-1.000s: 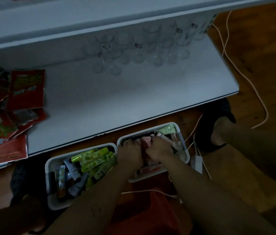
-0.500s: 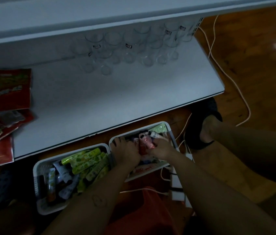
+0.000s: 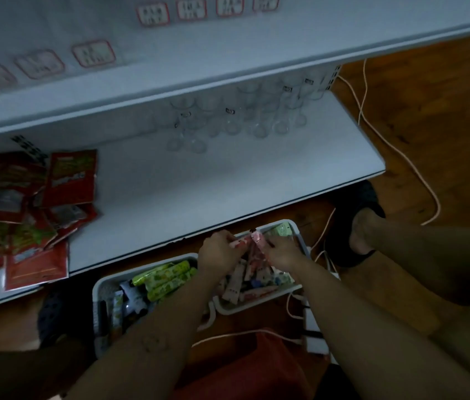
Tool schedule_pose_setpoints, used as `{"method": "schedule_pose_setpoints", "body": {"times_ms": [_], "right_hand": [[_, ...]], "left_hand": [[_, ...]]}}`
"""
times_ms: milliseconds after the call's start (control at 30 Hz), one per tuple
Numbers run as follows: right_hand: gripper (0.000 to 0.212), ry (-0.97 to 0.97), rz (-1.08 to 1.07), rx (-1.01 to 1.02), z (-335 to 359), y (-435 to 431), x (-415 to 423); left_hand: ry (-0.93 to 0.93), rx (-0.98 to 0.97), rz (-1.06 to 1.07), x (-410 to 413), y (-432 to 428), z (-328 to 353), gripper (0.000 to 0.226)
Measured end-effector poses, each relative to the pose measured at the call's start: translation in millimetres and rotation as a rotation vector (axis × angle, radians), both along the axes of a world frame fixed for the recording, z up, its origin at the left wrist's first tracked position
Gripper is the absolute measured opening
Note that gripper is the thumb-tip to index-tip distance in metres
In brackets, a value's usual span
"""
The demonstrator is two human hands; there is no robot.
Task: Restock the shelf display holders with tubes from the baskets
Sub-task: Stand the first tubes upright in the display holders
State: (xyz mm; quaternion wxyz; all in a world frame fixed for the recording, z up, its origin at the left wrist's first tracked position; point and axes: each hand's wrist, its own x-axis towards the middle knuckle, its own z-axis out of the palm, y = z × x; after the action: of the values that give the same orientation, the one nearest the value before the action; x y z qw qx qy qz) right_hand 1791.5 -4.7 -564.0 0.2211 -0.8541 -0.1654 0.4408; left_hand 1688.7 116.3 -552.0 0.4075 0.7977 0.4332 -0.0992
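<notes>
Two white baskets sit on the floor below the shelf. The right basket (image 3: 300,235) holds several pink and white tubes, and the left basket (image 3: 98,287) holds green tubes (image 3: 167,277) and a few pale ones. My left hand (image 3: 219,251) and my right hand (image 3: 284,252) are both over the right basket, together gripping a small bunch of pink tubes (image 3: 252,241) lifted above it. Clear display holders (image 3: 236,122) stand empty at the back of the white shelf (image 3: 199,180).
Red snack packets (image 3: 34,209) lie piled on the shelf's left side. A white cable (image 3: 401,151) loops over the wooden floor at right, near my right foot in a dark sandal (image 3: 355,223). A power strip (image 3: 314,333) lies beside the right basket. Price labels (image 3: 153,14) line the upper shelf.
Both hands have come up out of the right basket with pink tubes held between them. The view has tilted up, showing more of the upper shelf.
</notes>
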Motion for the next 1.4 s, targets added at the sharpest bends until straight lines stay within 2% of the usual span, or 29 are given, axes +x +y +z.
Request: {"method": "schedule_pose_setpoints", "body": {"times_ms": [200,300,400,500,600,700,800,900,967,1067,1300,1400], "right_hand": [[0.069,-0.146,-0.146,0.219,42.4,6.8,0.0],[0.06,-0.06,-0.178,0.367,78.2,19.3,-1.0],[0.052,0.055,-0.165,0.476,119.5,31.3,-1.0],[0.055,-0.007,-0.034,0.501,155.8,39.3,-0.4],[0.056,-0.135,0.102,0.473,194.9,48.0,-0.6],[0.054,-0.241,0.149,0.525,235.5,56.9,5.7],[0.067,-0.402,0.2,0.544,276.7,63.3,16.1],[0.069,-0.574,0.26,0.559,307.6,71.4,26.9],[0.057,-0.675,0.295,0.596,322.6,77.7,37.8],[0.02,-0.664,0.336,0.694,345.2,85.8,59.7],[0.018,-0.637,0.152,0.842,383.3,110.8,107.6],[0.021,-0.752,0.214,0.759,393.5,129.3,130.3]], "left_hand": [[-0.208,-0.095,0.129,-12.8,27.1,62.9,0.028],[-0.268,-0.134,0.092,-21.0,39.5,95.3,0.011],[-0.326,-0.173,0.028,-30.2,49.0,136.7,0.024],[-0.373,0.004,0.047,-34.8,54.0,178.7,0.013],[-0.38,0.19,0.043,-37.6,58.6,223.0,0.018],[-0.392,0.267,0.025,-40.7,65.1,265.1,0.016],[-0.435,0.359,0.023,-39.9,70.1,301.4,0.019],[-0.496,0.415,0.01,-29.9,75.7,331.1,0.024],[-0.564,0.433,0.016,-18.4,82.3,347.5,0.024],[-0.594,0.487,0.017,1.6,97.3,368.8,0.025],[-0.568,0.593,-0.029,47.9,138.6,394.2,0.015],[-0.541,0.598,-0.035,68.5,155.8,399.3,0.018]]}}
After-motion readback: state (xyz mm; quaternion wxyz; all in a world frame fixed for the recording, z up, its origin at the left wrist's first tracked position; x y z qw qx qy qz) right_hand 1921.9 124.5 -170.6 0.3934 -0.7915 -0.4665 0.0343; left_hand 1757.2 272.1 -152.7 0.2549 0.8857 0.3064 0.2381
